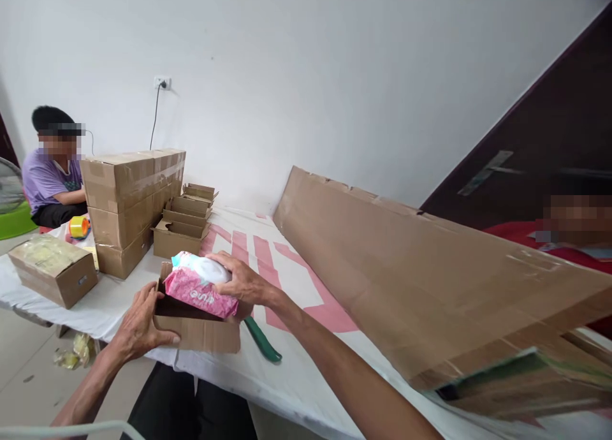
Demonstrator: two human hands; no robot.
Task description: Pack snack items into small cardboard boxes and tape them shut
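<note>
Right now the right hand (241, 282) is lying over the top of a pink wet-wipes pack (201, 292), fingers curled around its far end and thumb along its near side, so it is closed on the pack. That pack is sitting tilted in the mouth of a small open cardboard box (203, 331), its long axis running from upper left to lower right, with the pale blue-and-white end pointing up and away to the left and the pink end dipping toward the box's right corner. The left hand (139, 325) is bracing the box at its near left corner, fingers spread flat along the front wall and thumb hooking over the rim (a loose, open hold rather than a clench). The box is resting near the front edge of a table covered in a white sheet with pink lettering (287, 363). A green-handled tool (262, 340) is lying just beside the box on its right. Farther back, a stack of sealed cartons (129, 204) is standing next to several open small boxes (184, 226). A large flattened cardboard sheet (430, 280) is leaning across the right side. At the far left, another person in a purple shirt (48, 178) is sitting.
</note>
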